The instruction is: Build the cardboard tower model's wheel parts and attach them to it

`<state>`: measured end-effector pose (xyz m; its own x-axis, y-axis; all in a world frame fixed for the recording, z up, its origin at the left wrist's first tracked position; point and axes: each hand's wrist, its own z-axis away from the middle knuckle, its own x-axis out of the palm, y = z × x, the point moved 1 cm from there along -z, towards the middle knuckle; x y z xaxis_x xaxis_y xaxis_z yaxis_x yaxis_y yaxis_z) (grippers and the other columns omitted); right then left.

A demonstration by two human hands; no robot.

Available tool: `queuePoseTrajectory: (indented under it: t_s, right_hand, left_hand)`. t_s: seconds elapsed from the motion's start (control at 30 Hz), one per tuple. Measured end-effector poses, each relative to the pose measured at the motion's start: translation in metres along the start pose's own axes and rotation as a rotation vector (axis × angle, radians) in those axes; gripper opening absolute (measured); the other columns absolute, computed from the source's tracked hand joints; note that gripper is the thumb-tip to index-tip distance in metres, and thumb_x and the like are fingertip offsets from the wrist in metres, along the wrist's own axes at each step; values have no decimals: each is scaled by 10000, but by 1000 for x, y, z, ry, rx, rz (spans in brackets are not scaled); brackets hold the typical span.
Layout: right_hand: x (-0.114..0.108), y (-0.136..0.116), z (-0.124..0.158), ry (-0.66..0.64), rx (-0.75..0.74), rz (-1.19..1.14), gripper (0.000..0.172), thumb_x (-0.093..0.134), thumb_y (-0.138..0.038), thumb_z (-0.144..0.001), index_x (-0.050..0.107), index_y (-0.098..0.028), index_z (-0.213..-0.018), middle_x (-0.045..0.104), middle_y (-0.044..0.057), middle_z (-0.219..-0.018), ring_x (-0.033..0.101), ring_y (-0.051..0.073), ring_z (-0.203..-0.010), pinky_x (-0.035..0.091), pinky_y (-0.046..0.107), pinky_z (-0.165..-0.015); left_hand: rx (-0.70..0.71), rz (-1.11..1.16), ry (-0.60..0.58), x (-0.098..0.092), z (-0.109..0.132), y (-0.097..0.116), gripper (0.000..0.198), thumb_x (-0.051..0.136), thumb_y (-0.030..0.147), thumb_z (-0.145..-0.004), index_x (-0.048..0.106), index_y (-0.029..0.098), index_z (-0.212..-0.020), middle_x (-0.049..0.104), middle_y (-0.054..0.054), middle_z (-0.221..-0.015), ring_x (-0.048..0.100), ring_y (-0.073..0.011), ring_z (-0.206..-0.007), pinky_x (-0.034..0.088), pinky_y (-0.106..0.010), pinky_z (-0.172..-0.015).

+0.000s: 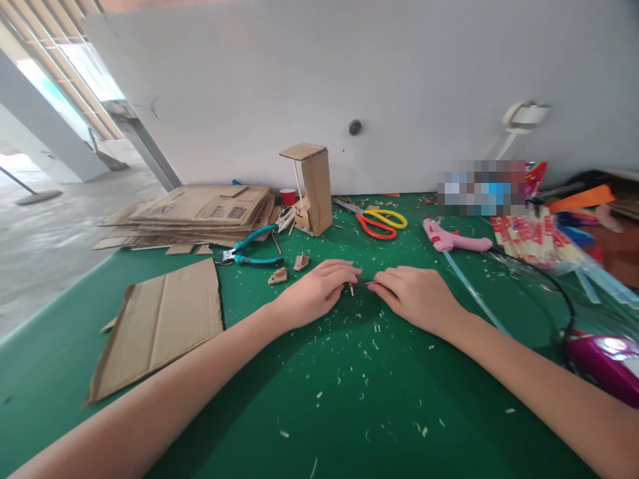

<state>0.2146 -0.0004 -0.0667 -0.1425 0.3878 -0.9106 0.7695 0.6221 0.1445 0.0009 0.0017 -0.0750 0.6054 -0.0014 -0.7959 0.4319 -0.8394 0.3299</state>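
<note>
My left hand [322, 287] is closed in a pinch, and the pale tip of a small wooden stick [351, 289] pokes out below its fingers. Facing it, my right hand [417, 296] pinches a thin dark piece, mostly hidden by the fingers, that looks like a blade. The fingertips of both hands are close together, just above the green tabletop [349, 412]. Pale curled shavings lie scattered under and in front of them. Two small cardboard pieces [301, 261] rest beyond my left hand.
Behind stand an upright cardboard structure [319, 193], teal-handled pliers [257, 261] and scissors [382, 223]. A cardboard sheet [164, 319] and a cardboard stack [200, 213] lie left. On the right are a pink glue gun [456, 241], its cable, wrapped sticks [534, 239] and a purple device [606, 362].
</note>
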Motion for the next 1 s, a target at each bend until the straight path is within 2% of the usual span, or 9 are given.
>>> queuePoseTrajectory:
  t_s: [0.2, 0.47, 0.7, 0.87, 1.0]
  right_hand:
    - [1, 3, -3, -100, -5, -87, 343, 357, -393, -936, 570, -208, -742, 631, -29, -646, 560, 116, -589, 155, 256, -479]
    - [0, 2, -5, -155, -57, -51, 374, 337, -429, -934, 573, -214, -738, 648, -30, -640, 537, 114, -534, 128, 255, -484]
    - [-4, -3, 0, -87, 34, 72, 397, 311, -428, -946, 565, -205, -737, 635, -16, -622, 552, 127, -541, 105, 264, -476]
    - [-5, -4, -1, -137, -39, 47, 376, 343, -434, -934, 563, -214, -722, 640, -35, -616, 541, 123, -517, 103, 260, -476]
    - [-3, -5, 2, -67, 9, 110, 390, 329, -423, -942, 568, -210, -720, 635, -26, -610, 545, 128, -519, 107, 266, -475]
  left_hand:
    - [23, 12, -20, -1, 0, 1, 325, 385, -18, -833, 562, 185, -1017, 613, -43, -1170, 431, -161, -1229, 435, -368, -1007]
    - [39, -31, -1, -2, 1, -1, 342, 407, -32, -816, 582, 182, -1016, 636, -25, -1146, 444, -188, -1205, 458, -394, -983]
    - [32, -48, 3, -1, 2, -1, 364, 426, -29, -812, 596, 190, -1049, 632, -20, -1176, 446, -177, -1222, 457, -379, -993]
    - [23, -18, -34, -1, 2, 0, 353, 421, -2, -832, 589, 180, -1084, 607, -34, -1224, 532, -156, -1156, 446, -358, -1012]
    - [0, -10, -53, -1, 2, 1, 355, 420, 22, -847, 577, 190, -1117, 581, -40, -1258, 550, -147, -1135, 470, -332, -981]
